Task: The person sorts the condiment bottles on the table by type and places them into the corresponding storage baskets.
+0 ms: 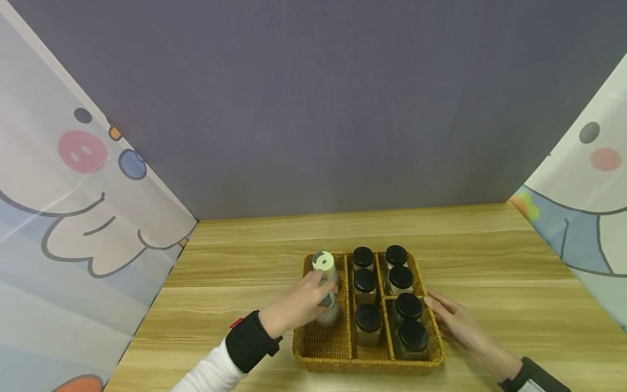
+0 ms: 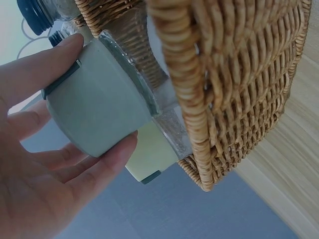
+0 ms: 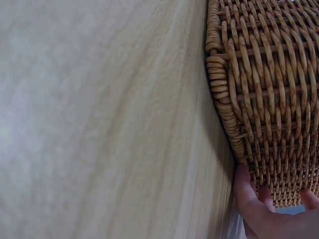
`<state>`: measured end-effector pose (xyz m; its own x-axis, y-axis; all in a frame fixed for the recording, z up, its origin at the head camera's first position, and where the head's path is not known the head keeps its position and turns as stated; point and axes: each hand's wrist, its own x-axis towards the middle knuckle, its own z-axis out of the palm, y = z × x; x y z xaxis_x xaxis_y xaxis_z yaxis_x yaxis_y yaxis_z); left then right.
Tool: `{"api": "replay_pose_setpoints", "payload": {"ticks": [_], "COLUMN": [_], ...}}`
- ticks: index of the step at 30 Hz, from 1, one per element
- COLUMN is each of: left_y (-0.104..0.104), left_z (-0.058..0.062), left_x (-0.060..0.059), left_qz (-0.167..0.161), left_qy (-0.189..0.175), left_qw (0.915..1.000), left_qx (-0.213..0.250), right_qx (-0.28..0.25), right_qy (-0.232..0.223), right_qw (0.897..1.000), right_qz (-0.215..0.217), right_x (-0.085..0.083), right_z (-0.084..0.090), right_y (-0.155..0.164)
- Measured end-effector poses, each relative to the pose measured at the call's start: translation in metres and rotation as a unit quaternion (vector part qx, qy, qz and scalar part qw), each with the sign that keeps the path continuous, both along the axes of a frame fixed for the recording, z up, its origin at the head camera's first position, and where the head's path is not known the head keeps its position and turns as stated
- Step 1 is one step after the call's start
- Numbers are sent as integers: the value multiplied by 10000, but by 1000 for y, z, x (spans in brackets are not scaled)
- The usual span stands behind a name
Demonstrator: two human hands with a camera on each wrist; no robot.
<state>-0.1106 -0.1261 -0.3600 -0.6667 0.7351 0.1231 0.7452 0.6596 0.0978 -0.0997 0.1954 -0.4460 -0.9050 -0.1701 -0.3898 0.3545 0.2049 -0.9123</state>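
In the head view my left hand is over the left compartment of a wicker basket, gripping a seasoning jar with a grey-green cap. The left wrist view shows its thumb and fingers around the cap, with the clear body reaching down inside the basket wall. Right behind it stands a second jar with a pale yellow-green cap. My right hand touches the basket's right outer side. Seen from the right wrist, its fingertips rest against the wicker low down by the tabletop.
Several glass jars with black lids fill the middle and right compartments of the basket. It sits near the front of a wooden table. A grey panel rises behind, with cartoon-printed sheets at both sides.
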Motion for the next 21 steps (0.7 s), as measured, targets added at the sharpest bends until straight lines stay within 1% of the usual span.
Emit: {"api": "replay_pose_setpoints", "payload": {"ticks": [5,11,17,21], "left_y": [0,-2,-4,-6], "left_z": [-1,-3,-6,-7], "left_x": [0,1,1,3], "left_qz": [15,-26,-150,-62], "left_qy": [3,-83,137,278], "left_qw": [10000,9998,9984,9970], "left_qx": [-6,179,533,720], "right_qx": [-65,-241,-244,-182], "right_qy": [-10,-84,-241,-292], "right_qw": [10000,9997,9994,9993], "right_qz": [10,4,-22,123], "right_x": [1,2,1,-1], "right_z": [0,0,2,5], "right_y": [0,2,4,7]}}
